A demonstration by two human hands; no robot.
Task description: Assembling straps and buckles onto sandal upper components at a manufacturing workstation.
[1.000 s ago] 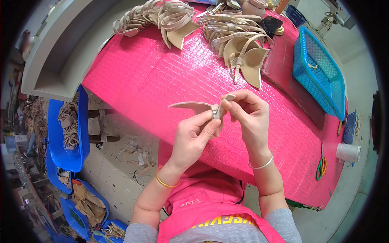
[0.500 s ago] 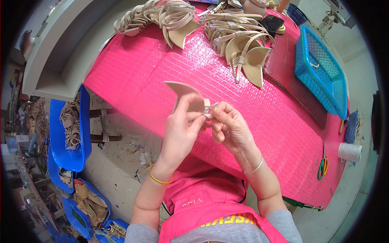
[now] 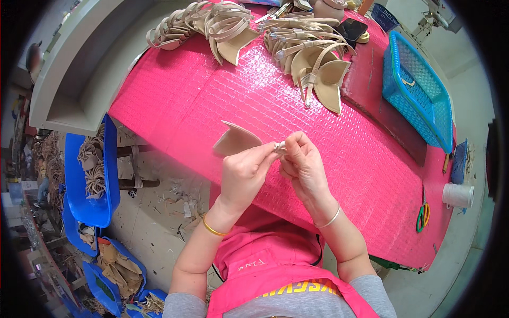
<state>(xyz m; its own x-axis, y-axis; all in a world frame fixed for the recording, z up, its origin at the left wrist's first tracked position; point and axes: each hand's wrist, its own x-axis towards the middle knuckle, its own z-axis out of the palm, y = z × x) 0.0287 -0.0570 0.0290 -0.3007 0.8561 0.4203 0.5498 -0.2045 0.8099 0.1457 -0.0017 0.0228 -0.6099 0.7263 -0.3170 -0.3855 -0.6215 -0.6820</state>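
A beige shoe upper piece with a curved panel shows above my left hand, whose fingers are closed on it near the buckle. At its right end a small silvery buckle sits between my two hands. My right hand pinches the short beige strap at that buckle, with thumb and forefinger together. Both hands are held over the near part of the pink-covered table; the fingers partly hide the strap and the buckle.
Stacked beige uppers with straps lie in a left pile and a right pile at the back. A turquoise basket, green-handled scissors and a white thread spool are on the right. Blue bins stand at the left.
The upper's panel has tilted lower and swung to the left. My left fingers have come up to the buckle, closer to my right fingertips.
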